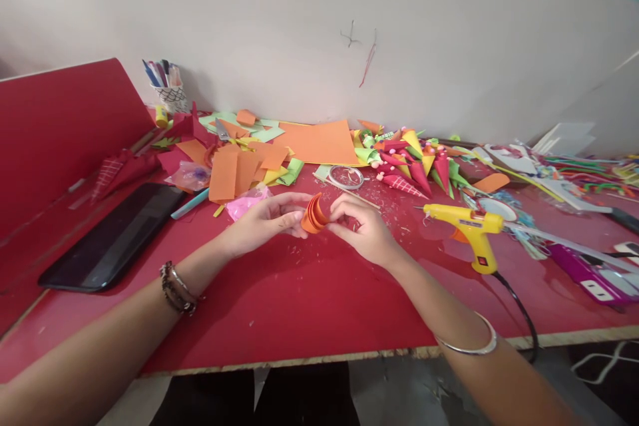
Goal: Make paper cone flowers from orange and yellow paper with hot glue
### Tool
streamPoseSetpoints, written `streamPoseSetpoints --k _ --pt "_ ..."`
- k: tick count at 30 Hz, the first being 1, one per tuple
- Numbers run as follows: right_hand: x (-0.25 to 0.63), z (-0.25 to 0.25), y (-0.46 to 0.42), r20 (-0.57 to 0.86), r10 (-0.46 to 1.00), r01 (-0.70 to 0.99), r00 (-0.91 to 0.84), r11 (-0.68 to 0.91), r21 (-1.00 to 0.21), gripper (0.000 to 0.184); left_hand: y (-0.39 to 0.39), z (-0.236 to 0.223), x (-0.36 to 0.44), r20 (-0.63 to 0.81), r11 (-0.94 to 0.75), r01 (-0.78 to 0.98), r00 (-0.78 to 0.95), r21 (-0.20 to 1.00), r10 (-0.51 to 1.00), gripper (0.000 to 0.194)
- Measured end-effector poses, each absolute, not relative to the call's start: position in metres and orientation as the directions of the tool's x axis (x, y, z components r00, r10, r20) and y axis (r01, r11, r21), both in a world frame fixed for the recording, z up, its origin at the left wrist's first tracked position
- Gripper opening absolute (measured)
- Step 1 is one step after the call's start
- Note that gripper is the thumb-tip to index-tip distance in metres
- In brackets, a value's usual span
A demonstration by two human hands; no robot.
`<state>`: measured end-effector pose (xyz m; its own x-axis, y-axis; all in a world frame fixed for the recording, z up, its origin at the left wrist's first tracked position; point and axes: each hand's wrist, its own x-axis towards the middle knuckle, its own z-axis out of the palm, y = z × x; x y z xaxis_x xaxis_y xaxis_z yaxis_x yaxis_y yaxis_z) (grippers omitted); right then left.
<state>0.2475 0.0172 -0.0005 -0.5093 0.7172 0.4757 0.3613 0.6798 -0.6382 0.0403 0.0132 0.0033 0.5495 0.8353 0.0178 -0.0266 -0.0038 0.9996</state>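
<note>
Over the middle of the red table (279,299), both hands hold a small curled orange paper piece (313,214) between them. My left hand (267,216) pinches its left side with fingers closed round it. My right hand (362,226) grips its right side with fingertips bent in. The paper is rolled partway into a cone-like curl. A beaded bracelet sits on my left wrist and a thin metal bangle on my right forearm.
A yellow glue gun (469,229) with a black cord stands right of my hands. Orange paper sheets (319,141), cut pieces and a pile of coloured paper cones (414,163) lie behind. A black tablet (112,239) rests at left, a pen cup (170,90) by the wall.
</note>
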Motion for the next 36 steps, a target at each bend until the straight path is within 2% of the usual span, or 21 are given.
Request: streamPoseSetpoints --k 10,17,28,36 --pt "0.2468 0.0015 0.0150 0.473 0.684 0.415 -0.555 0.721 -0.555 0.007 0.0123 0.0054 0.0431 -0.028 -0.025 0.094 0.523 0.995 0.852 0.032" --pt "0.2473 0.0002 0.0151 0.469 0.676 0.412 -0.568 0.727 -0.550 0.007 0.0116 0.0060 0.0428 0.021 -0.098 0.125 0.509 0.987 0.860 0.032" --pt "0.2480 -0.0007 0.0157 0.458 0.661 0.401 -0.594 0.737 -0.545 0.007 0.0127 0.0040 0.0424 0.018 -0.151 0.230 0.494 0.961 0.869 0.029" --pt "0.2476 0.0003 0.0155 0.466 0.684 0.390 -0.561 0.715 -0.580 0.007 0.0123 0.0061 0.0404 0.036 -0.158 0.189 0.525 0.969 0.850 0.026"
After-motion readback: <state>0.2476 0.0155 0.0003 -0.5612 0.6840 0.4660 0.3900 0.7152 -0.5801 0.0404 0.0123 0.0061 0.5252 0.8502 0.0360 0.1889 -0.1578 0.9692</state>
